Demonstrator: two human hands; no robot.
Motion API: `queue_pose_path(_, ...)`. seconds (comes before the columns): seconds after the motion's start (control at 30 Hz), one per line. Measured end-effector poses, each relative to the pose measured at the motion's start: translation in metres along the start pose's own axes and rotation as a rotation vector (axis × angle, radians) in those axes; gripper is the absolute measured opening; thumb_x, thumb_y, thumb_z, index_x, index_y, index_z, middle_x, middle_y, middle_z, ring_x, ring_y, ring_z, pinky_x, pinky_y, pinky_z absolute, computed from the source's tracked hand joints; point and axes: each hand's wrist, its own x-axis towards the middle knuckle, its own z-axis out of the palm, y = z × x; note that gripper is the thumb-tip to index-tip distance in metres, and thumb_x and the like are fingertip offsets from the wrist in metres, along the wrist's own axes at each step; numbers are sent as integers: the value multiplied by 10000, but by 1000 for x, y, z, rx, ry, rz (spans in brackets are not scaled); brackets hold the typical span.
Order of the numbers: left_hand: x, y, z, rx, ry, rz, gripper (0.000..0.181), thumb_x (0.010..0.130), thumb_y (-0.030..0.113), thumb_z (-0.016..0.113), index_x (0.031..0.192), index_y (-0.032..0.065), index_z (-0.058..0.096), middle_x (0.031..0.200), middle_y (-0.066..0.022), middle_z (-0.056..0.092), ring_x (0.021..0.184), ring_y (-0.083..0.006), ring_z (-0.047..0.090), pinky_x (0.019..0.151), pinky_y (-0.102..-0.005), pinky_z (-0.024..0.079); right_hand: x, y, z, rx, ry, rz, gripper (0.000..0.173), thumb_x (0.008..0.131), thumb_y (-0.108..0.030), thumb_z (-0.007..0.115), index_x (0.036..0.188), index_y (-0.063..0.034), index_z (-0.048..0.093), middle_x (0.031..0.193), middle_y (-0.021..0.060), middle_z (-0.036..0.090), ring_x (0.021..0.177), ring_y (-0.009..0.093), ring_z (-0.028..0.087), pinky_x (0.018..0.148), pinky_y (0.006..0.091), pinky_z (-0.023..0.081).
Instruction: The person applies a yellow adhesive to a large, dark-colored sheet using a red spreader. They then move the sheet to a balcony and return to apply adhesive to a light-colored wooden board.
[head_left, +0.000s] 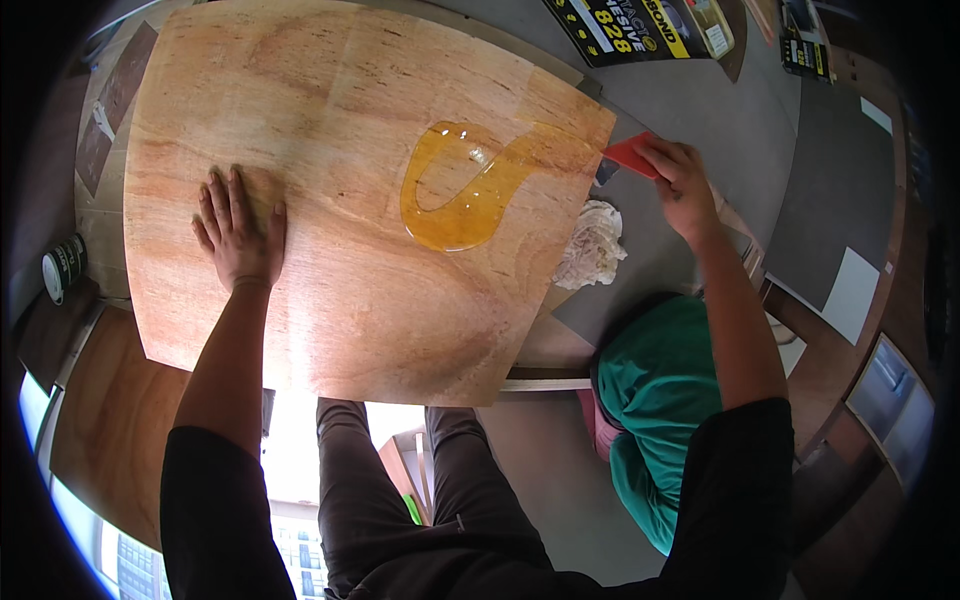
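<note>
A large plywood sheet (337, 300) lies flat before me. On its right half is a loop of glossy amber adhesive (457, 229), with a thinner smear running toward the right edge. My left hand (244, 232) rests palm down on the left part of the sheet, fingers spread and holding nothing. In my right hand (682, 184) is a flat red spreader (631, 155), gripped just off the sheet's right edge. The spreader's tip is at that edge; whether it touches the wood I cannot tell.
A crumpled whitish cloth (592, 247) sits beside the sheet's right edge. Below my right forearm a person in a green top (660, 367) is bent over. A black-and-yellow adhesive can (637, 30) stands at the top right. At far left is a small tub (64, 268).
</note>
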Motion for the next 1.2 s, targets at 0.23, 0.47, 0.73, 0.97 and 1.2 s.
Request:
queue_pose_path(0.23,2,3,-2,-35,30,4,809,942,580,472,1599,228,158,1669,-54,123,1533,-254,116,1225,-501,63,-6,-75,69,-12,221,160,535,815,-13,625,1339,-83,543,1275,163,547,1067,384,540,931,456,489)
queue_pose_path(0.47,1,-1,-5,-26,19,-7,809,941,577,478,1600,233,159,1669,-58,121,1534,-259,113,1223,-507,60,-94,-153,75,79,-151,203,405,790,-12,606,1194,-5,583,1069,161,547,980,382,543,852,481,497)
queue_pose_path(0.73,1,-1,-5,-29,16,3,827,939,591,468,1602,224,137,1671,-65,102,1537,-258,89,1225,-501,41,17,-1,2,232,131,448,250,911,-98,520,1115,19,607,991,207,680,932,423,636,841,468,500)
queue_pose_path(0.97,1,2,-4,-19,10,-2,833,935,588,474,1602,222,134,1672,-59,101,1537,-252,88,1228,-490,41,104,73,22,310,-43,551,448,907,-127,540,1352,-74,565,1227,203,657,1115,331,637,955,385,483)
queue_pose_path(1.2,1,2,-4,7,-7,-16,822,937,571,480,1601,222,145,1670,-60,113,1536,-255,100,1228,-490,54,147,83,50,232,-343,536,458,937,-149,562,1392,-106,538,1285,167,640,1174,282,610,1008,358,448)
